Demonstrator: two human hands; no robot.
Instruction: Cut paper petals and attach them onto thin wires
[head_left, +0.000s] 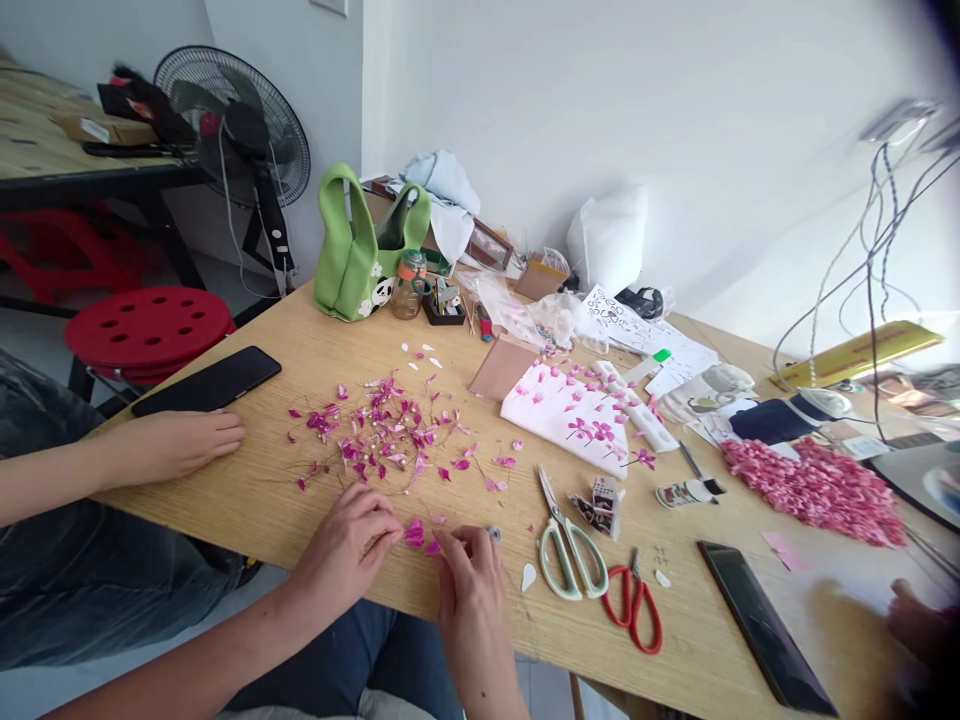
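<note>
Both my hands rest at the near edge of the wooden table. My left hand has its fingers curled and pinched on a small pink flower piece. My right hand is closed too, with its fingertips at the same pink piece and at a tiny silvery bit. Just beyond my hands lies a scatter of pink petals and thin stems.
Another person's hand lies flat at the left by a black phone. Mint scissors, red scissors and a second phone lie at the right. A white sheet with flowers, a pink heap and a green bag stand further back.
</note>
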